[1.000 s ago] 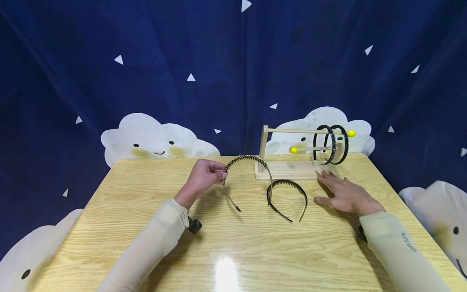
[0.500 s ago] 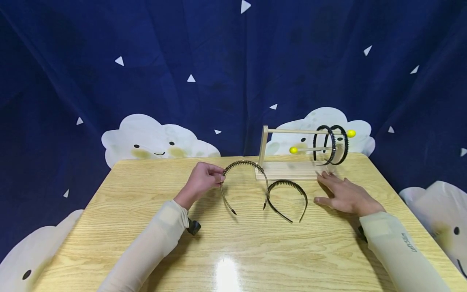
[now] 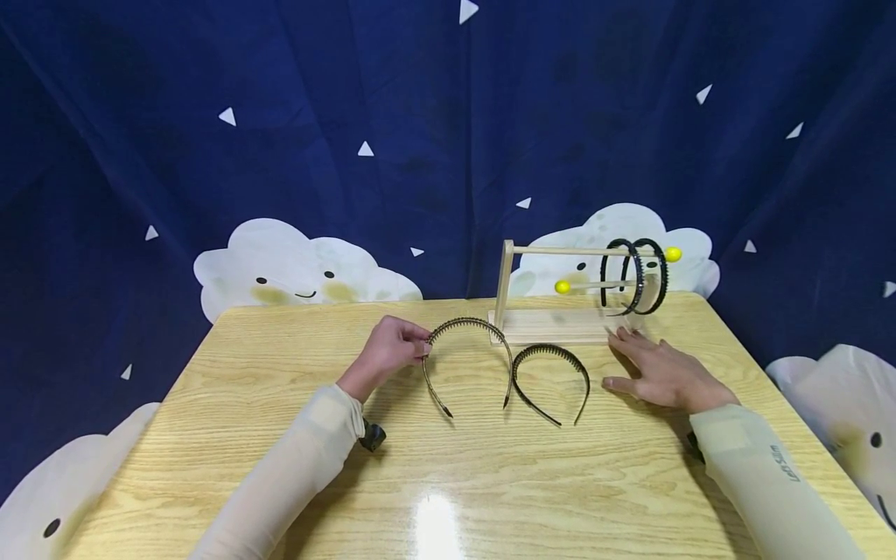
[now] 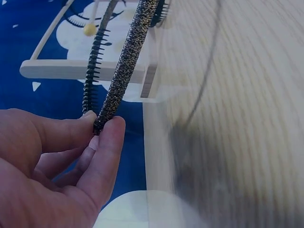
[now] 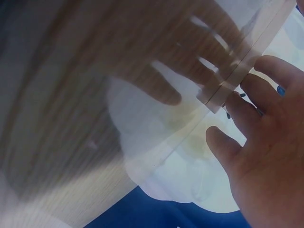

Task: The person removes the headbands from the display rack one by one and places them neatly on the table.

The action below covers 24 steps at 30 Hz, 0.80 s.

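My left hand (image 3: 388, 350) pinches the left side of a glittery dark-gold toothed headband (image 3: 465, 320) between thumb and fingertips. In the left wrist view its speckled band (image 4: 126, 71) rises from the pinch, with a toothed strip alongside. The held headband stands in an arch, its two tips pointing toward the person. Just right of it, a black toothed headband (image 3: 551, 349) lies on the table. At the right end of the wooden stand (image 3: 504, 288), my right hand (image 3: 661, 373) rests with fingers extended; its fingertips (image 5: 232, 102) are at the base's end.
Two black headbands (image 3: 639, 284) hang on the stand's upper rod at the right. Yellow balls (image 3: 673, 255) cap both rods. The stand sits near the back edge of the wood-grain table (image 3: 546, 498), before a dark blue curtain (image 3: 448, 140).
The held headband has come down and slightly left, so it no longer overlaps the black headband on the table. My left hand has lowered a little; the right has stayed still.
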Each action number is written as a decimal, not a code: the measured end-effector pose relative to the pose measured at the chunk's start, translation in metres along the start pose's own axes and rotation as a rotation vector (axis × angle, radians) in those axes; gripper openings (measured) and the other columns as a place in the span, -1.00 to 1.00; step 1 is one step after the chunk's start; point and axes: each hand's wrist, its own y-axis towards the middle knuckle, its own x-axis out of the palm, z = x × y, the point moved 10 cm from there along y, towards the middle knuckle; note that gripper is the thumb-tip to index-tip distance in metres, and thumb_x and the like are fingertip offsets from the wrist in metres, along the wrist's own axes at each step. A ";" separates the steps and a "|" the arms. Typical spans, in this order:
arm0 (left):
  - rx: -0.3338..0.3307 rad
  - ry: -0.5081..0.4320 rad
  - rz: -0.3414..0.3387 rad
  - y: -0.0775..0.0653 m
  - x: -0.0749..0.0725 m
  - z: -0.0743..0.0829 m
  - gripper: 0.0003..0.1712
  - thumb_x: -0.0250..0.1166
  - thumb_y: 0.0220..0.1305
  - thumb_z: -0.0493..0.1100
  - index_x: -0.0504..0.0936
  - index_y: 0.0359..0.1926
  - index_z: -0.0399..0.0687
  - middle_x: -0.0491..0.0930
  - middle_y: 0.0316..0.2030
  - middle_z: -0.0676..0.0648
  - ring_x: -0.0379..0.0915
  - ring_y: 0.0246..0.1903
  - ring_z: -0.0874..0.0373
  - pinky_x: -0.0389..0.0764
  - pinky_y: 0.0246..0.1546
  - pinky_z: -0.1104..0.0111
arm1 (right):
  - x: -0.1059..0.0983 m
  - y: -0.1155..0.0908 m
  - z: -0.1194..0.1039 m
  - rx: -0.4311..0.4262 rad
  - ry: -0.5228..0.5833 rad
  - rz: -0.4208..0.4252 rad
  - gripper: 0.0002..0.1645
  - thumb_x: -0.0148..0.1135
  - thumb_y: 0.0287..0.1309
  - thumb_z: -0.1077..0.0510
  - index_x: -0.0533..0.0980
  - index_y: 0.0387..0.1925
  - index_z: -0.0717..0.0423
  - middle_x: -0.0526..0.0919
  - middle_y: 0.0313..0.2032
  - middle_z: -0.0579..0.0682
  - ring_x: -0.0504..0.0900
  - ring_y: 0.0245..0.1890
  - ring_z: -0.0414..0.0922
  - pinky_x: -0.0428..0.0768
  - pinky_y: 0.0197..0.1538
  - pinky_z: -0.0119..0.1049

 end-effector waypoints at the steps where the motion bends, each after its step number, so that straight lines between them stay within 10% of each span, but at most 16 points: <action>1: -0.005 0.000 -0.005 0.000 0.001 -0.001 -0.73 0.29 0.26 -0.50 0.66 -0.01 -0.52 0.68 -0.19 -0.35 0.68 -0.21 -0.29 0.73 -0.22 0.14 | 0.000 0.000 0.000 0.000 0.001 -0.001 0.17 0.03 0.22 -0.57 0.15 0.53 0.16 0.08 0.50 0.29 0.05 0.47 0.31 0.08 0.38 0.35; 24: -0.085 0.080 -0.010 0.002 0.009 -0.018 -0.71 0.32 0.23 -0.51 0.67 -0.01 -0.50 0.69 -0.17 -0.31 0.71 -0.26 -0.16 0.74 -0.29 0.23 | 0.001 0.000 0.001 0.008 0.015 -0.004 0.14 0.06 0.24 -0.53 0.16 0.53 0.18 0.06 0.50 0.31 0.04 0.47 0.32 0.07 0.39 0.36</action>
